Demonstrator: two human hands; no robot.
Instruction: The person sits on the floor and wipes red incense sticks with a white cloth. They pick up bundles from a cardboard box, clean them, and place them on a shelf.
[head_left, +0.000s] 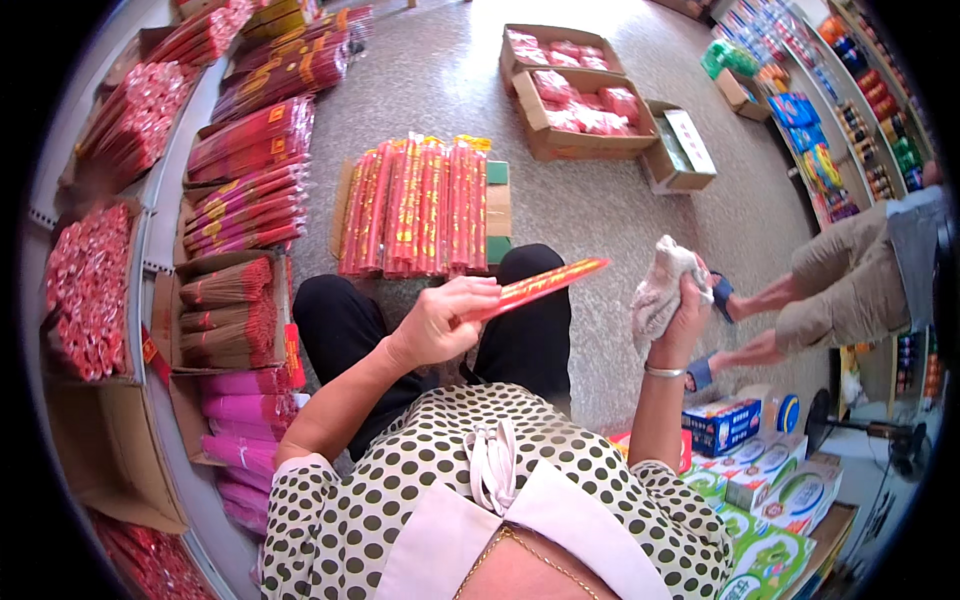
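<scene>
My left hand (448, 319) grips one end of a long, narrow red packet (551, 285) with gold writing, which points up and to the right. To the right, my right hand (681, 315) is closed on a crumpled whitish cloth (664, 289), raised above the floor. Beyond my knees, a row of similar red packets (416, 210) in clear wrap lies side by side on a cardboard box (499, 214). Whether the packet in my hand holds candles or incense cannot be told.
Shelves at left carry bundled incense sticks (225, 311) and red packets (90, 292). Open cartons (585, 142) of red-wrapped goods stand on the floor ahead. Another person (847, 277) stands at right, near stocked shelves. Boxed goods (780, 480) and a fan (821, 424) are at lower right.
</scene>
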